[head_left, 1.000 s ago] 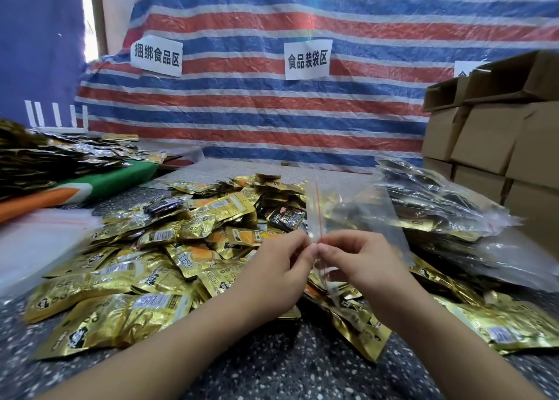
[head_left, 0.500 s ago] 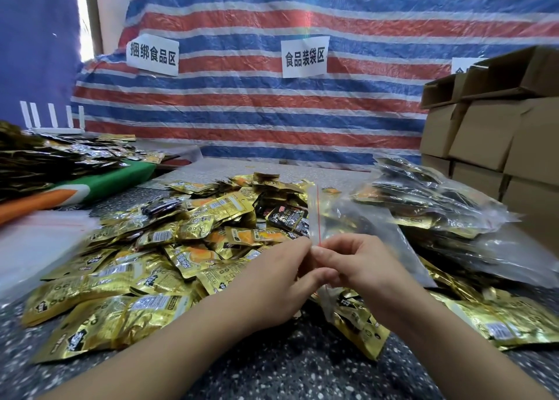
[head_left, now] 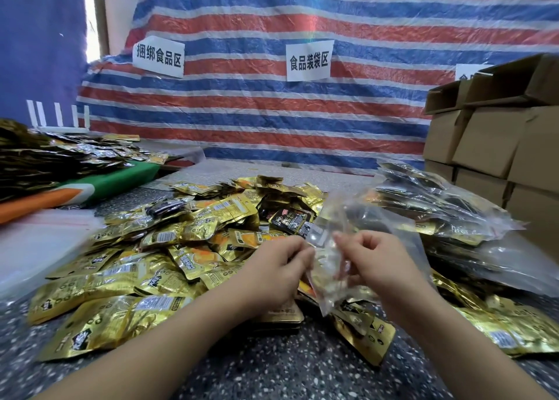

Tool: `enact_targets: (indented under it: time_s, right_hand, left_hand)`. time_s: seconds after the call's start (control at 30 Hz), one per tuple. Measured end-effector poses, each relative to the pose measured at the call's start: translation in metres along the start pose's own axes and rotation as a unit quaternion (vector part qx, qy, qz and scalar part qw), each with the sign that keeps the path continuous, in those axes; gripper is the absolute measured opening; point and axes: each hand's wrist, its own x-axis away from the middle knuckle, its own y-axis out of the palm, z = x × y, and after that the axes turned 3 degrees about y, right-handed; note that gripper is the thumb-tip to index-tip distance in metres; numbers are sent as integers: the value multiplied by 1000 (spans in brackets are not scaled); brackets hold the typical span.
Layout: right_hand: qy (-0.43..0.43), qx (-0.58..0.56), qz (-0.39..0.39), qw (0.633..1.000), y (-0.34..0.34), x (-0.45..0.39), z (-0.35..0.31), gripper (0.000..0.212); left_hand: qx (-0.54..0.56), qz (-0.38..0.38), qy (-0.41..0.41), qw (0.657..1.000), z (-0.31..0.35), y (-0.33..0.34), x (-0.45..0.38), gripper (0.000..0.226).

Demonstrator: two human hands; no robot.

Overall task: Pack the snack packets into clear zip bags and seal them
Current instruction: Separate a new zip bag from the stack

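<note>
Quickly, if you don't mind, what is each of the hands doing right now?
Left hand: fingers pinch the clear zip bag at its left edge.
Right hand: fingers pinch the same bag's right edge.

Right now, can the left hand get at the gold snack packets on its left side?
Probably yes. The gold snack packets lie uncovered just beside the left hand, with nothing between them. But this hand and the right hand both pinch the clear zip bag, so it must let go first.

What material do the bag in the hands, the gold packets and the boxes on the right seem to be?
Zip bag: thin clear plastic film; packets show through it.
Gold packets: likely glossy metallised foil, shiny and crinkled.
Boxes: apparently matte brown cardboard, with folded flaps.
</note>
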Motion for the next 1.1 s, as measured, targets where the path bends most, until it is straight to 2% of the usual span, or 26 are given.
enact_targets:
  time_s: [0.03,0.1,0.17,0.23,0.27,0.3,0.37,0.5,0.57,0.63,0.7,0.8,0.87,1.0,1.1]
  right_hand:
    - [-35,62,67,995,-4,-4,3,37]
    - [-99,178,173,964,-10,-9,3,38]
    - [-117,181,206,955,-13,-8,3,35]
    - [-110,153,201,961,-13,-8,2,32]
    - [-106,136,194,966,-11,-7,2,33]
    - [-102,115,184,971,-10,-6,2,35]
    - [-92,78,163,979,-9,-6,2,35]
    - [-77,41,151,985,-6,-8,4,32]
    - [-73,35,153,985,-5,-10,5,34]
    - [-64,23,148,987,-3,-11,7,37]
    - [-50,5,141,989,-3,-14,10,35]
    - [-27,-32,134,990,-6,-16,9,27]
    - [-24,-24,141,989,-12,-17,9,28]
    - [-21,3,159,987,-19,-20,13,50]
    - [-41,24,161,986,-19,-17,11,46]
  left_hand:
    - [0,9,-19,1000,-2,-2,-1,27]
    - [2,22,-42,999,-5,-8,-2,30]
    - [-7,35,-50,998,-7,-10,-3,28]
    - [15,58,-41,997,-9,-10,-2,17]
    - [15,70,-24,997,-9,-10,-1,26]
    - [-9,78,9,997,-10,-8,0,47]
    - [-108,74,82,988,-11,-10,1,64]
    - [-189,15,169,967,1,-9,8,47]
    - [-196,-33,174,965,8,-7,12,41]
    - [-200,-74,170,962,12,-4,15,46]
    - [-200,-89,159,963,12,-1,15,43]
    - [-205,-56,144,967,9,1,10,25]
    - [-189,-27,116,975,4,-2,6,23]
    - [-154,8,108,982,-2,-6,3,43]
    - [-134,44,111,984,-5,-7,1,52]
